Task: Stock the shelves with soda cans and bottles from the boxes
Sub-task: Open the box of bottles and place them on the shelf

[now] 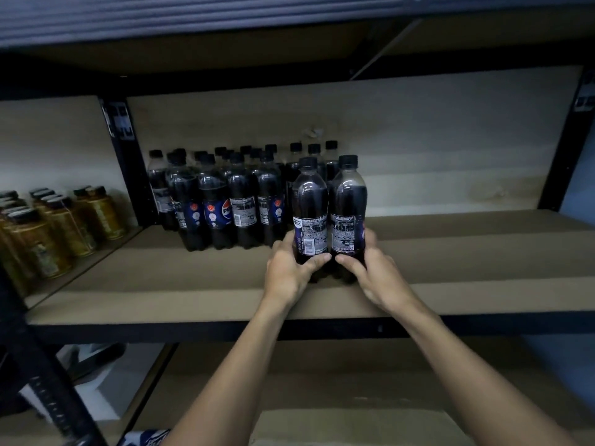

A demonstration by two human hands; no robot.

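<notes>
left hand (pixel 286 274) fingers wrap the left bottle (pixel 310 201), right hand (pixel 379 275) fingers the right bottle (pixel 349 197); smooth dark plastic.

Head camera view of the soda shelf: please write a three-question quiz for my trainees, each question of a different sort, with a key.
1. True or false: the left hand grips the left cola bottle and the right hand grips the right cola bottle.
2. Multiple choice: the stocked Pepsi bottles stand A) left of and behind the held pair, B) to its right, C) on the shelf below.
3. Fill in: both held bottles have ____ caps.

Key: 1 true; 2 A; 3 black.
</notes>
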